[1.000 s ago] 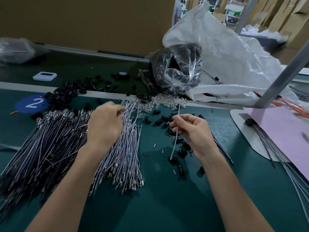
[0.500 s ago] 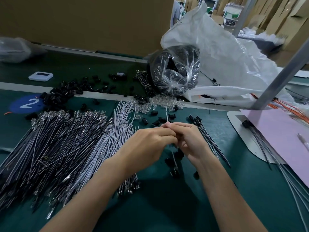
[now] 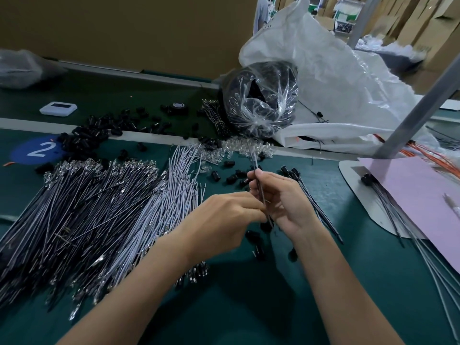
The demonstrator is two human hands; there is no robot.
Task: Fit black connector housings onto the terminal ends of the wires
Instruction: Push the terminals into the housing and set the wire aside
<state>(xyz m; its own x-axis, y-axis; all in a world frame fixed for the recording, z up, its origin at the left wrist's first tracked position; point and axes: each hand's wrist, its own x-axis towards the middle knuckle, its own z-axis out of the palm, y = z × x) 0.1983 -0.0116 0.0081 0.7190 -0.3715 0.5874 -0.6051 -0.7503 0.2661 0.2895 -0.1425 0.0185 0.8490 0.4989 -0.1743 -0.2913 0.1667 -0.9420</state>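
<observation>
My right hand [image 3: 281,197] pinches a thin wire [image 3: 256,168] that stands nearly upright, its top end poking out above my fingers. My left hand [image 3: 224,220] meets it from the left, fingertips closed on the same wire lower down; what sits at the lower end is hidden between my hands. A big pile of black and grey wires with metal terminals [image 3: 94,215] fans across the green mat on the left. Loose black connector housings [image 3: 234,178] lie just beyond my hands and a few [image 3: 256,245] below them. Wires fitted with housings [image 3: 311,195] lie to the right.
More black housings [image 3: 87,138] are heaped by a blue "2" sticker [image 3: 37,150]. A clear bag of black parts [image 3: 261,100] and a white sack [image 3: 336,78] sit behind. A pink sheet on a white board [image 3: 410,195], a slanted metal post [image 3: 410,120] and a white device [image 3: 58,108] border the area.
My left hand left the wire pile and came right to join my right hand. The wire my right hand held over a housing on the mat is now raised between both hands.
</observation>
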